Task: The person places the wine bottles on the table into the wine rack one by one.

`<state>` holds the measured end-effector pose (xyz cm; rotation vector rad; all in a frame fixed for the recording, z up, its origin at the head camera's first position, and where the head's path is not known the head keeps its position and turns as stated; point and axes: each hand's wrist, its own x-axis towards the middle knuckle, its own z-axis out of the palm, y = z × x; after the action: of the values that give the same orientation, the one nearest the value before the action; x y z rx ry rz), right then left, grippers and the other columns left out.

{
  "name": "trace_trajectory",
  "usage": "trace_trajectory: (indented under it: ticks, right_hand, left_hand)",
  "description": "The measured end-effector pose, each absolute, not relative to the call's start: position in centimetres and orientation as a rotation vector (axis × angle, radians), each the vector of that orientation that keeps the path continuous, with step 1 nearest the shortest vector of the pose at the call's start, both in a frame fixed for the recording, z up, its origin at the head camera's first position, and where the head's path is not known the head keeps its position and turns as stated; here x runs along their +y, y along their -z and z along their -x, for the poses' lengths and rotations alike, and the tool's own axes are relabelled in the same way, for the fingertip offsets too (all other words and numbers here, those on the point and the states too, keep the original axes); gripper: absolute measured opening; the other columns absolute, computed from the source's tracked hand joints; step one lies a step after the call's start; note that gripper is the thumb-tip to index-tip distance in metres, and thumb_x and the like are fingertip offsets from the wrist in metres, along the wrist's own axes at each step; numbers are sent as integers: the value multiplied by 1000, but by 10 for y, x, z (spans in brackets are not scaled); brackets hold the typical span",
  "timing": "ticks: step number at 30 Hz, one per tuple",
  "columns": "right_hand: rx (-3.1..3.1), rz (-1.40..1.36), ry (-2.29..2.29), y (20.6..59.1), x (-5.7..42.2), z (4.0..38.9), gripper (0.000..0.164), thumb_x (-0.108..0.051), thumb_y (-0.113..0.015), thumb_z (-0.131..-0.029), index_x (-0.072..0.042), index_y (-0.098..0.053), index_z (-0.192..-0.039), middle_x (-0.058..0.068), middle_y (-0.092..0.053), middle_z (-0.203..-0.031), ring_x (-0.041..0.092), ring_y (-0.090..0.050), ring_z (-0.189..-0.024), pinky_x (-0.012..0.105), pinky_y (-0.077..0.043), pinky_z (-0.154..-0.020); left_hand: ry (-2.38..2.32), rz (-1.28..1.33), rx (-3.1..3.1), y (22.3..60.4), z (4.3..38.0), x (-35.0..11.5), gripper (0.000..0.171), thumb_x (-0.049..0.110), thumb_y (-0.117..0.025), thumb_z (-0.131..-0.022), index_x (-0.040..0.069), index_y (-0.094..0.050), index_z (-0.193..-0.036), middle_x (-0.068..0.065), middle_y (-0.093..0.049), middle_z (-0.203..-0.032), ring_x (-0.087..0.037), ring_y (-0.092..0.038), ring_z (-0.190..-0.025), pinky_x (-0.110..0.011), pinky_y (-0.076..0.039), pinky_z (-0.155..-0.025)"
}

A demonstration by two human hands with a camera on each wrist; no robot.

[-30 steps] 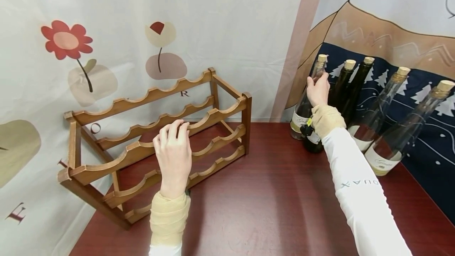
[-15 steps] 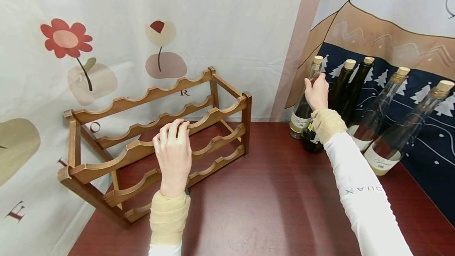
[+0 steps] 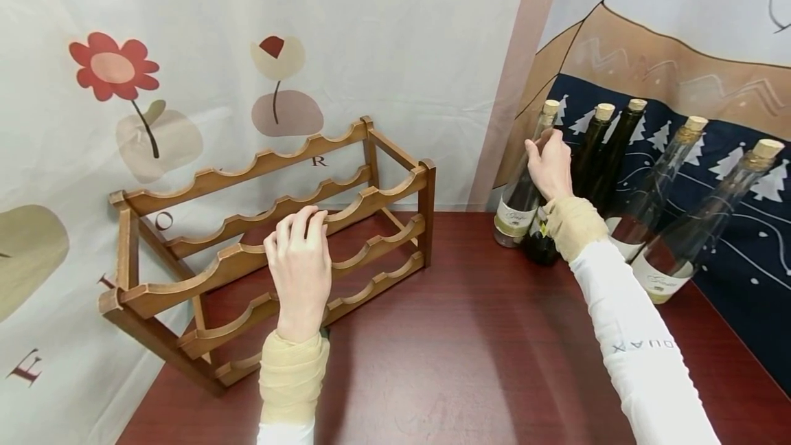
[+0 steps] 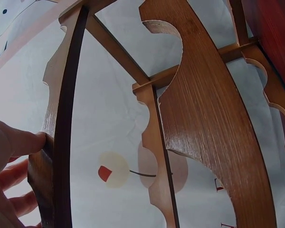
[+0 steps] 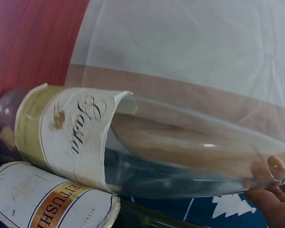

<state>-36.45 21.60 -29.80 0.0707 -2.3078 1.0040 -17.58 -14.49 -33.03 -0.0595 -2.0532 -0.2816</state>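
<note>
My left hand (image 3: pixel 299 266) grips the front top rail of a wooden wine rack (image 3: pixel 231 263); in the left wrist view the thumb (image 4: pixel 26 142) presses one side of the rail and the fingers curl round the other. My right hand (image 3: pixel 552 165) holds a clear glass wine bottle (image 3: pixel 514 217) by its corked neck. That bottle leans a little, and its cream and gold label (image 5: pixel 76 133) shows in the right wrist view. Close beside it is a dark bottle (image 3: pixel 590 150), whose label (image 5: pixel 52 204) lies just below the clear one's. Whether the two touch I cannot tell.
Another dark bottle (image 3: pixel 618 150) and two clear corked bottles, one nearer (image 3: pixel 711 229) and one farther (image 3: pixel 664 174), stand at the right against a blue patterned cloth (image 3: pixel 741 239). A pale curtain (image 3: pixel 420 53) hangs behind the dark red table (image 3: pixel 432 349).
The clear bottle has shifted left, slightly apart from the dark bottles, with my right hand moving along on its neck. My left hand stays where it was on the rack.
</note>
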Motion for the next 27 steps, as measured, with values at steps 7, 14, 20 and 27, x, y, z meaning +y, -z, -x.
trace_trajectory:
  ticks: [7,14,20,27]
  right_hand:
    - [-2258,-116,-1006,297,213,353,35,-20,-51,-95,8,-46,-115,25,-64,-102,34,-59,-89,39,-44,-81]
    - [-2167,-169,-1014,296,212,334,33,-18,-55,-94,8,-49,-113,22,-66,-97,5,-48,-73,16,-34,-68]
    - [-2053,-187,-1053,292,208,313,32,-17,-59,-92,8,-52,-111,21,-67,-96,-16,-42,-70,11,-33,-66]
    - [-1968,-147,-1124,289,203,283,29,-19,-61,-91,4,-55,-107,0,-63,-86,-18,-48,-70,8,-37,-63]
  left_hand:
    - [290,63,-2056,332,176,-146,15,7,-58,-92,2,-67,-103,-11,-65,-112,-34,-54,-102,-49,-40,-81]
    - [287,63,-2081,331,175,-146,16,8,-56,-93,3,-67,-104,-11,-64,-113,-34,-54,-104,-49,-40,-82]
    - [308,53,-2055,332,177,-146,16,8,-56,-93,3,-67,-104,-10,-64,-112,-34,-54,-104,-49,-40,-81]
    - [327,51,-2040,333,179,-145,15,8,-56,-93,3,-67,-103,-11,-64,-111,-34,-54,-104,-50,-39,-81]
